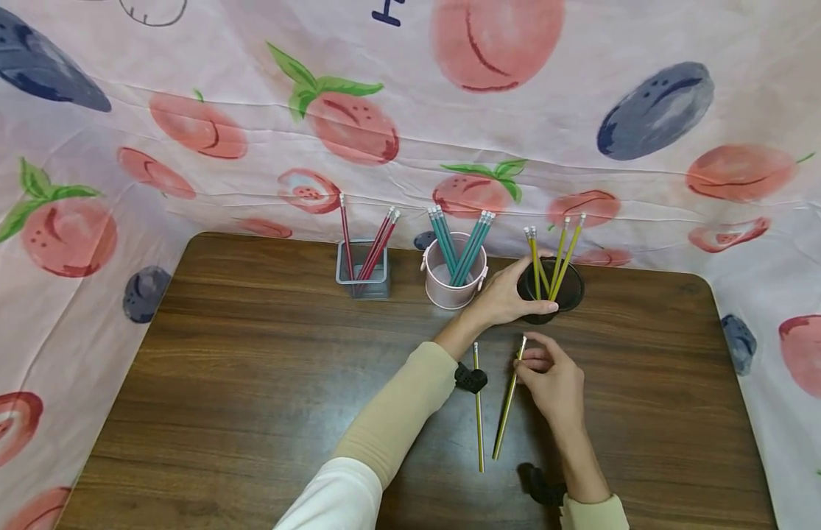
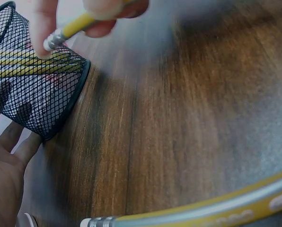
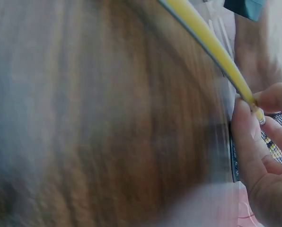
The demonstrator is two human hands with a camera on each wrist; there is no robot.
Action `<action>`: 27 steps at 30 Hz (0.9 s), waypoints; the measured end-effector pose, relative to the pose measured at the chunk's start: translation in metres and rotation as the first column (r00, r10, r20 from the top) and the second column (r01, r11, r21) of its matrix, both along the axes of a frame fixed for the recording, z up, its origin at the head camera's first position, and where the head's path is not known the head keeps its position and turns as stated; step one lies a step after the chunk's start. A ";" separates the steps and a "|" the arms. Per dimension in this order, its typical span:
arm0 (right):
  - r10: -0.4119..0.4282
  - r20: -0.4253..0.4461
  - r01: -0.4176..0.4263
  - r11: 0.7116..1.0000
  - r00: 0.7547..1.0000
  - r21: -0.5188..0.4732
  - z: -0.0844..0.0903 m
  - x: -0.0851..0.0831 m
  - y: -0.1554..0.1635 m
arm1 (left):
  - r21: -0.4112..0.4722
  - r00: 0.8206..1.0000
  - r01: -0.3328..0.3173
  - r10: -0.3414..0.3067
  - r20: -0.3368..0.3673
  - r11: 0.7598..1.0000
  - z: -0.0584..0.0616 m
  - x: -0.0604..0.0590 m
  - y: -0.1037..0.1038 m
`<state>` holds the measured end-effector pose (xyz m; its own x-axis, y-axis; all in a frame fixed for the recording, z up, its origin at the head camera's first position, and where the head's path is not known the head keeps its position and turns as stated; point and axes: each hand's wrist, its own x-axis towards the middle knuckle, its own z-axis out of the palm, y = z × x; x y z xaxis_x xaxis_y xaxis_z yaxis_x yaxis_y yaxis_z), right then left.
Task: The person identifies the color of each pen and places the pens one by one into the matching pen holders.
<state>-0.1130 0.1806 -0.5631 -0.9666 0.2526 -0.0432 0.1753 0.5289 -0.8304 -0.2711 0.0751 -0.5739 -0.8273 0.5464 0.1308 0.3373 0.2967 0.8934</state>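
Our left hand curls round the black mesh cup at the far side. Just right of our left forearm a loose yellow pencil lies near-to-far. Our right hand pinches another yellow pencil near its far, eraser end, point slanting toward us.

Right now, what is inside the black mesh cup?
The black mesh cup holds yellow pencils, eraser ends up; about four show. The left hand grips its near side. The pencil tips and the cup's bottom cannot be seen.
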 end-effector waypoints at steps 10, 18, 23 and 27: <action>-0.052 -0.043 0.043 0.981 0.998 -0.189 0.024 -0.002 0.009 | 0.017 1.000 0.000 0.000 0.010 1.000 0.002 0.000 0.000; -0.112 -0.125 0.074 0.958 0.986 -0.277 0.064 -0.010 0.015 | -0.021 1.000 0.013 -0.012 0.029 1.000 0.005 -0.002 0.001; -0.142 -0.195 0.064 0.931 0.970 -0.361 0.057 -0.025 0.029 | -0.015 0.999 0.022 -0.021 0.048 1.000 0.007 -0.002 0.001; -0.163 -0.234 0.055 0.911 0.959 -0.408 0.056 -0.035 0.038 | 0.009 0.999 0.017 -0.017 0.051 1.000 0.004 -0.002 0.001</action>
